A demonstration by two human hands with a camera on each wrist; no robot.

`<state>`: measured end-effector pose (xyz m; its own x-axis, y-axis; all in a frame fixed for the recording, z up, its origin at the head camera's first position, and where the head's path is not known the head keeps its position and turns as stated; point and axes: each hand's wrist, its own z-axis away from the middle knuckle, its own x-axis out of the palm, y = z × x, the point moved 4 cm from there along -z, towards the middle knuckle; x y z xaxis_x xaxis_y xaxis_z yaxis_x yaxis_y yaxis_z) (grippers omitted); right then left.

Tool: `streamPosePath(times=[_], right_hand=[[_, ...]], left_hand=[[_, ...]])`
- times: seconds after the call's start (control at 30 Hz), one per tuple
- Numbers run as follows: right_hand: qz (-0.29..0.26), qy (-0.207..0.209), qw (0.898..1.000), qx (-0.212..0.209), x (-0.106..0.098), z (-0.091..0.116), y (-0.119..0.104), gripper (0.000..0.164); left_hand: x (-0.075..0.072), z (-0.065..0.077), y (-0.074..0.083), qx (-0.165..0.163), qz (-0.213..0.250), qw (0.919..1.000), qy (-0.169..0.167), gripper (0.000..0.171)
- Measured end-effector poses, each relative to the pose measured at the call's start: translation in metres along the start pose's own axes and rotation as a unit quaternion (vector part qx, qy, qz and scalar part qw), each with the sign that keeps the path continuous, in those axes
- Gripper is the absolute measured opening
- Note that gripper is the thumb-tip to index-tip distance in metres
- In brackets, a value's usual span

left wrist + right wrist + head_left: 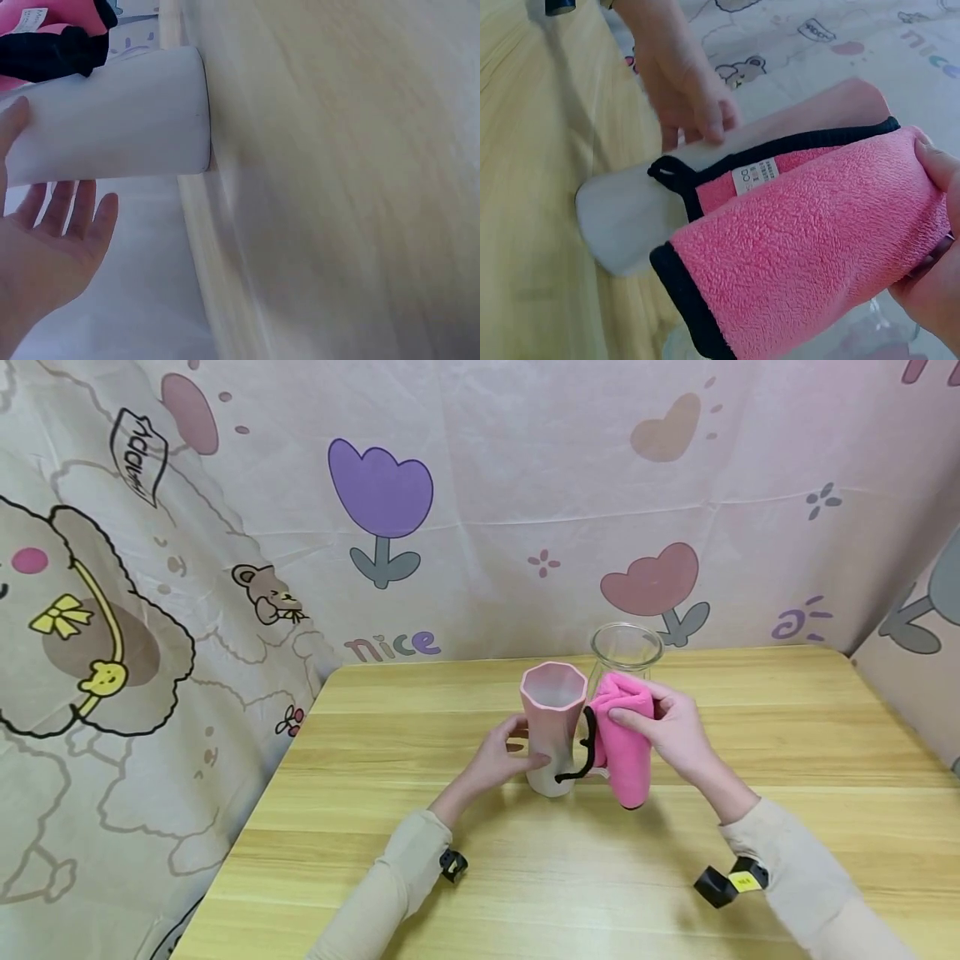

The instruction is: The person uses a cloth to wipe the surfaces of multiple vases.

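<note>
A tall faceted vase, pink at the top and fading to white below, stands upright on the wooden table. My left hand is curled round its left side, thumb in front and fingers behind. In my right hand a folded pink towel with black edging is pinched near its top. The towel hangs just right of the vase, its black edge and loop close to the vase wall; a white label shows in the right wrist view. Behind the towel stands a clear glass vase, partly hidden.
The wooden table reaches back to a cloth backdrop printed with flowers and cartoon figures. Small black devices are strapped at both wrists. The glass vase stands close behind the towel hand.
</note>
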<state>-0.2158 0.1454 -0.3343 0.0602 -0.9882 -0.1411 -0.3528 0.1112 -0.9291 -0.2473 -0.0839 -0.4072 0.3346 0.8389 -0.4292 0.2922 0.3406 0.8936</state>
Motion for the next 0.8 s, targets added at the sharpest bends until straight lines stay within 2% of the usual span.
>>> streamPosePath(times=[0.07, 0.17, 0.3, 0.4, 0.6, 0.8], right_hand=[[0.0, 0.001, 1.0, 0.007, -0.006, 0.002, 0.004, 0.049], [0.009, 0.008, 1.0, 0.017, -0.013, 0.006, 0.009, 0.049], [0.028, 0.019, 0.999, 0.029, -0.02, 0.011, 0.014, 0.049], [0.038, 0.02, 0.998, 0.035, -0.022, 0.013, 0.017, 0.05], [0.044, 0.014, 0.998, 0.035, -0.022, 0.015, 0.02, 0.052], [0.052, 0.016, 0.998, 0.029, -0.022, 0.015, 0.022, 0.051]], left_hand=[[0.002, 0.002, 0.006, 0.001, -0.032, 0.9994, 0.016, 0.066], [0.006, 0.004, 0.016, -0.005, -0.099, 0.9929, 0.066, 0.077], [0.014, 0.006, 0.027, -0.03, -0.182, 0.9709, 0.154, 0.083], [0.021, 0.007, 0.03, -0.056, -0.204, 0.958, 0.194, 0.08], [0.026, 0.008, 0.03, -0.059, -0.199, 0.9521, 0.225, 0.069], [0.024, 0.007, 0.029, -0.052, -0.2, 0.9526, 0.223, 0.061]])
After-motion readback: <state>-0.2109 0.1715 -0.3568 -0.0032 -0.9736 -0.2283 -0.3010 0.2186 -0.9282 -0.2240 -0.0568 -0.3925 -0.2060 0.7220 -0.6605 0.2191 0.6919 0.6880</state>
